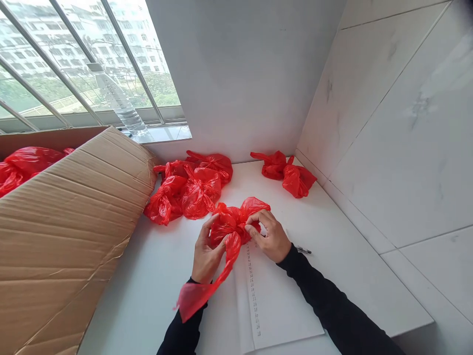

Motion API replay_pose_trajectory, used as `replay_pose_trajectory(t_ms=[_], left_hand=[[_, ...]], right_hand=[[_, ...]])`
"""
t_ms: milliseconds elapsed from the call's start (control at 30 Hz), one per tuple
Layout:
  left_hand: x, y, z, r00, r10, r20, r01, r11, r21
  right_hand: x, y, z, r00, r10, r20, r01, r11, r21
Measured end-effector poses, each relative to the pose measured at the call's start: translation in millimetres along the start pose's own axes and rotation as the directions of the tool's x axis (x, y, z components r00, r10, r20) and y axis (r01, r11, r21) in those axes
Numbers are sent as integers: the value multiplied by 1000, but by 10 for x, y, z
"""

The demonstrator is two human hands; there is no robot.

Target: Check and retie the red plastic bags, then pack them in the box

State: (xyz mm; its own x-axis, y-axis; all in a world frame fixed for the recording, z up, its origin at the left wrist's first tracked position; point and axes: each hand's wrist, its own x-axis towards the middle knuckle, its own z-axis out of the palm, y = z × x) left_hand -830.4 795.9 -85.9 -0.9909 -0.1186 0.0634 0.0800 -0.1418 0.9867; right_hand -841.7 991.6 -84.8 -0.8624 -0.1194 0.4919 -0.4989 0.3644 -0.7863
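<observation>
A knotted red plastic bag (229, 219) is between my two hands, over the top of an open spiral notebook (283, 305). My left hand (209, 251) grips its left side, thumb near the knot and fingers partly behind the bag. The thumb and index finger of my right hand (269, 234) pinch the plastic at the knot's right. One long loose strip of the bag trails down across my left wrist. What the bag contains cannot be made out.
More tied red bags (201, 192) are heaped behind my left hand, and two red bags (288, 172) lie by the back right corner. A cardboard box (74, 231) holding red bags stands at left. A pen (304, 250) lies near my right wrist. On the windowsill is a water bottle (120, 101).
</observation>
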Motion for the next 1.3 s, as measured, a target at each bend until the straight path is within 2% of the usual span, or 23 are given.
replay_pose_trajectory(t_ms=[100, 200, 267, 467, 533, 633, 733, 867, 967, 1033, 1100, 1200, 1300], left_hand=[[19, -30, -45, 995, 84, -49, -77, 990, 120], [45, -50, -94, 990, 89, -107, -74, 988, 135], [47, -44, -98, 991, 67, -114, -50, 989, 141], [-8, -2, 6, 995, 53, -82, -38, 983, 179], [-14, -3, 18, 994, 54, -94, -35, 981, 189], [4, -12, -18, 991, 12, -131, 12, 983, 181], [29, -14, -69, 986, -40, -160, 64, 988, 142], [17, 16, -64, 986, -71, -151, 84, 993, 78], [-5, 39, -35, 990, -73, -121, 82, 994, 67], [-4, 28, -34, 989, -60, -136, 68, 996, 59], [11, -5, -46, 985, -48, -163, 54, 998, 34], [31, -51, -59, 985, -56, -161, 53, 998, -17], [24, -44, -48, 988, -82, -131, 77, 996, -46]], right_hand=[[4, 19, -15, 998, 41, -51, -41, 999, 15], [-1, 54, -23, 975, 154, -158, -145, 987, 67], [-6, 60, -19, 965, 177, -192, -165, 983, 76], [-21, -20, 32, 999, 2, -52, -2, 1000, -18], [-16, -11, 39, 999, -16, -36, 15, 999, -41], [-6, 50, 27, 986, 84, -143, -84, 996, 6], [-8, 91, 13, 941, 220, -256, -200, 975, 101], [-28, 33, 20, 967, 202, -157, -181, 973, 141], [-35, -36, 27, 993, 111, -50, -108, 992, 63], [-35, -55, 27, 997, 77, -21, -76, 996, 36], [-36, -47, 28, 988, 122, -97, -114, 991, 75], [-38, -5, 38, 937, 231, -260, -181, 962, 204], [-41, 17, 51, 946, 212, -244, -144, 953, 266]])
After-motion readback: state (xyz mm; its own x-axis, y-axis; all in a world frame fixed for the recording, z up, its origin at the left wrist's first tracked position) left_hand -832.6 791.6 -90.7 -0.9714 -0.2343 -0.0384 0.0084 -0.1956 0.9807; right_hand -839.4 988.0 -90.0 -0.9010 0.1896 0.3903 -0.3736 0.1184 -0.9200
